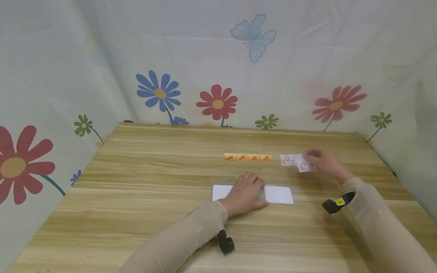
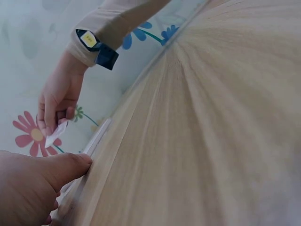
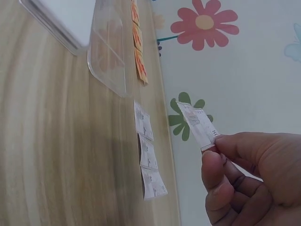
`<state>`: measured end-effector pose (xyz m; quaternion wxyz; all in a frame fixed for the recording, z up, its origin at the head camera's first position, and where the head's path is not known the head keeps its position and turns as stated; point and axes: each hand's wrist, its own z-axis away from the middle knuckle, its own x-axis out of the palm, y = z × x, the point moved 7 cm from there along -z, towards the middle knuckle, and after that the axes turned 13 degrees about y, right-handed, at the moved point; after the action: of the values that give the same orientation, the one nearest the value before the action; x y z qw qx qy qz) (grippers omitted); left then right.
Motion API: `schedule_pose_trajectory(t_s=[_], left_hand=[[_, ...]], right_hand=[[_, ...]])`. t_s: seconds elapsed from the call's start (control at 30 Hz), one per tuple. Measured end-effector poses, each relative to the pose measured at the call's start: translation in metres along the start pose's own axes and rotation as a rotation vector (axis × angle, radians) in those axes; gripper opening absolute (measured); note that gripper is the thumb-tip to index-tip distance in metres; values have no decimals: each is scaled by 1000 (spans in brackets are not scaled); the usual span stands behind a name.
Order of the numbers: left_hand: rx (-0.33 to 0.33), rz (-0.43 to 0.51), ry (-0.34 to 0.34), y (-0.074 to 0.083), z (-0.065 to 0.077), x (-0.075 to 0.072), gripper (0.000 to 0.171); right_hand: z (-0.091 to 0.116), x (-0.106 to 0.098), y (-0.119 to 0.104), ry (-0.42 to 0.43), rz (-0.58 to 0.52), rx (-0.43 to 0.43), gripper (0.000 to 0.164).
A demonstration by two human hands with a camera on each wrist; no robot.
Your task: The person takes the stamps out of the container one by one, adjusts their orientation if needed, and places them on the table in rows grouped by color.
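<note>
My right hand (image 1: 322, 162) pinches a small white printed sachet (image 3: 196, 125) between thumb and finger, raised above the table. Below it, three similar white sachets (image 3: 148, 153) lie side by side in a row. My left hand (image 1: 244, 193) rests across the middle of the flat white cases (image 1: 278, 194), its palm covering part of them. In the left wrist view, the straight thumb (image 2: 70, 167) lies against the case edge. Clear plastic lids (image 3: 108, 56) lie opened out flat behind the cases.
Several yellow and red packets (image 1: 253, 157) form a row farther back, left of the white sachets. A wooden table (image 1: 136, 212) carries everything. Behind it hangs a pale curtain (image 1: 191, 49) printed with flowers and a butterfly.
</note>
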<state>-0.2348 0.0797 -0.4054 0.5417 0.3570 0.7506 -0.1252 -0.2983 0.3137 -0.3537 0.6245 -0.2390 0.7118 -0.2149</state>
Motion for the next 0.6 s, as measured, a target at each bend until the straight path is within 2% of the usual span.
schedule_pose_trajectory(t_s=[0.27, 0.6], left_hand=[[8, 0, 9, 1, 1, -1, 55], [0, 1, 21, 0, -2, 0, 55]], right_hand=[[-8, -3, 6, -18, 17, 47, 37], [-20, -8, 8, -30, -13, 3, 35]])
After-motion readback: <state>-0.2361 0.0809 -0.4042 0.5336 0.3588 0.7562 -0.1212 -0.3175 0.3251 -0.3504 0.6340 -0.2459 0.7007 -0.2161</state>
